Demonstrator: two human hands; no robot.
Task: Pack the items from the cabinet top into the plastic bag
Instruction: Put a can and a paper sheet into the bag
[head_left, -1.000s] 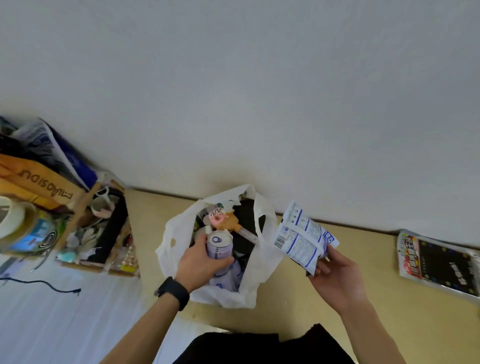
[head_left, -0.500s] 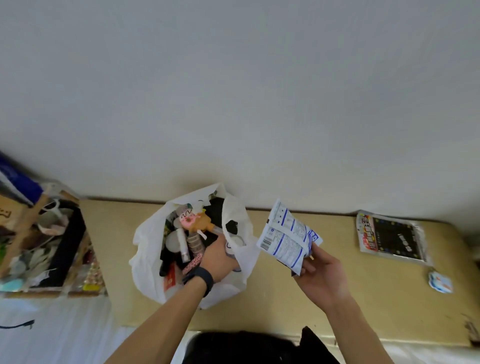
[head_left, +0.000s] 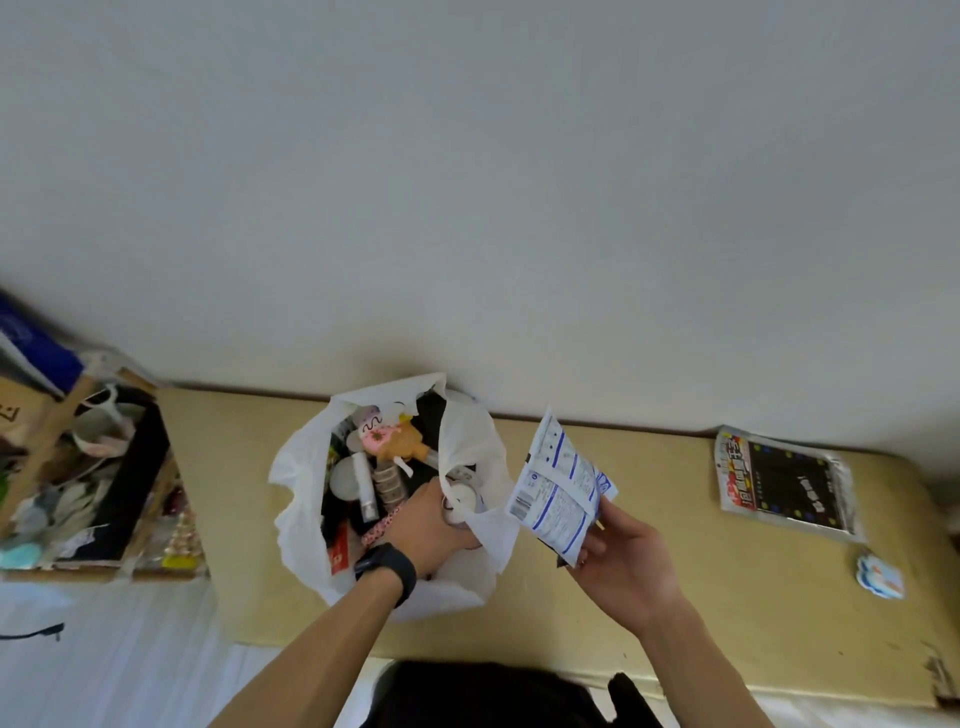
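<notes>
Open white plastic bag (head_left: 298, 499), crammed, on beige cabinet top (head_left: 675, 525); blue-white packets (head_left: 558, 493) alongside.

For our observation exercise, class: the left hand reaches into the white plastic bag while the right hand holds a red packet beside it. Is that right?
Not quite. The packet in the right hand is white with blue print, not red, as the head view shows. The rest stands: the left hand reaches into the white plastic bag, and the packet is held beside it.

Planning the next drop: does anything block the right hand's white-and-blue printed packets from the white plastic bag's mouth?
The bag's raised flap stands before the packets, and the left hand, holding a pale can, fills that side.
</notes>
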